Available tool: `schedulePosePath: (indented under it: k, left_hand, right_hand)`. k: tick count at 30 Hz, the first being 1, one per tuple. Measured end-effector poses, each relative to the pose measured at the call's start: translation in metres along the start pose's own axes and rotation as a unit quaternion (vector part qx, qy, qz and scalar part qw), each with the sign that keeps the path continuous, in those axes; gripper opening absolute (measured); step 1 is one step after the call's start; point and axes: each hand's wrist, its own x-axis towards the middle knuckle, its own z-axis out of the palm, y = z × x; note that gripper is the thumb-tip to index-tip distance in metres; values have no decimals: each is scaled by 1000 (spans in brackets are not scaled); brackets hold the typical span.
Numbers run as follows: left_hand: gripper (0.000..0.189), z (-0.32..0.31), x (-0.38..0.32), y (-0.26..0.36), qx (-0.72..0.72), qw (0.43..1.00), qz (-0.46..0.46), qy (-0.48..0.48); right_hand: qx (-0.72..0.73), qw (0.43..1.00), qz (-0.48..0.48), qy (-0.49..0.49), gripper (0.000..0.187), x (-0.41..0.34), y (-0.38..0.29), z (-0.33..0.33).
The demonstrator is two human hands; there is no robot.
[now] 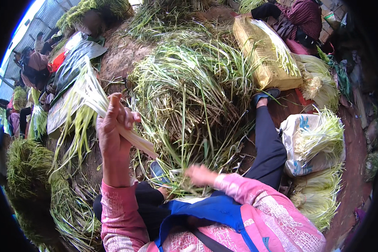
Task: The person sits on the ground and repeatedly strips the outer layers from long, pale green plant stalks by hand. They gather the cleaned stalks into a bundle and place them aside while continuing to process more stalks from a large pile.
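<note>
My left hand (118, 126) is raised and closed around a bunch of pale, cleaned leafy stalks (94, 94). Their white ends point down to the right, and the yellow-green leaves droop to the left. My right hand (200, 174), blurred, is low over loose green leaves and trimmings (176, 176) near my lap; whether its fingers grip any of them is unclear. In front of me lies a large heap of uncleaned green stalks (189, 82), their brownish ends facing me. A blue apron (204, 209) covers my lap.
To the right, a white sack (315, 167) bears cleaned stalks (321, 137), with tied bundles (316, 195) beside it. A yellow sack (255, 50) holds more stalks; a person (302, 22) sits behind it. Green heaps (28, 167) and other people (34, 63) are at left.
</note>
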Motion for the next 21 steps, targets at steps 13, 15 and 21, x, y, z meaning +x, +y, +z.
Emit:
schedulePosePath:
  k: [13,15,21]
  left_hand:
    - [18,-40,-92,-76,-21,971,-140,193]
    - [19,-48,-109,-99,-30,966,-171,192]
    - [17,-55,-135,-136,-40,934,-249,251]
  right_hand:
    - [22,883,181,433,24,44,110,-192]
    - [-91,897,228,367,25,52,125,-193]
    - [-104,859,92,492,7,35,104,-171]
